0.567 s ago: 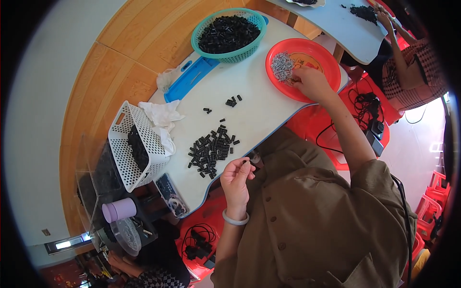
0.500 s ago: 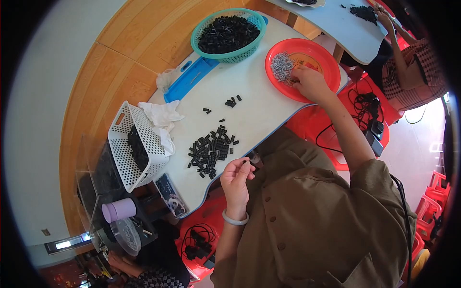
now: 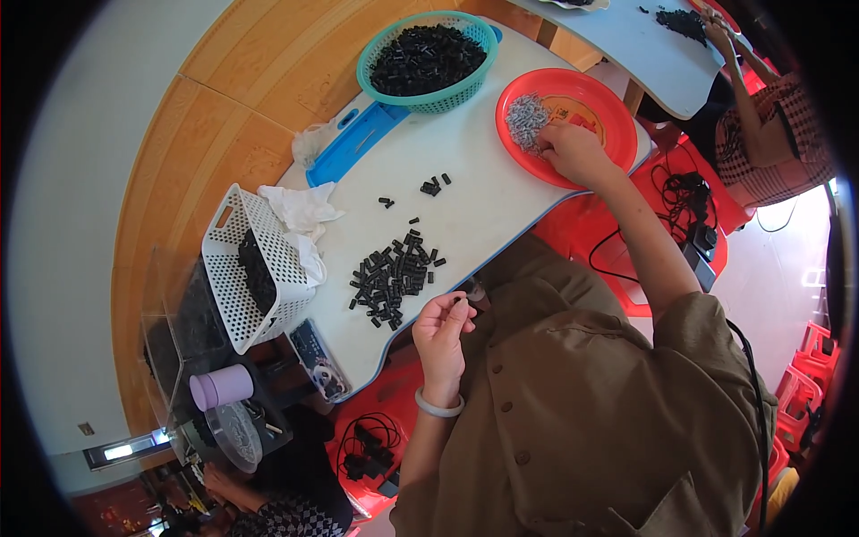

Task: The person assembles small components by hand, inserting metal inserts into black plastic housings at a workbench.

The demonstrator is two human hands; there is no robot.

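My left hand (image 3: 440,345) is raised at the table's near edge, thumb and fingers pinched around a small black piece (image 3: 459,301), of which only a dark end shows. My right hand (image 3: 577,152) reaches into a red plastic plate (image 3: 621,125). Its fingertips are drawn together at the edge of a heap of small silver screw-like parts (image 3: 525,118); whatever they hold is hidden. Left of my left hand lies a loose pile of short black cylindrical pieces (image 3: 394,279). A few more black pieces (image 3: 431,188) are scattered farther up the table (image 3: 465,215).
A green basket (image 3: 447,93) full of black pieces stands at the back beside a blue tray (image 3: 358,143). On the left are a white perforated basket (image 3: 240,309), a white cloth (image 3: 300,210) and a phone (image 3: 318,362). Other people work nearby; one person's hands (image 3: 716,34) are at another table.
My right hand has shifted slightly left, further toward the silver heap. My left hand keeps its pinch and has barely moved.
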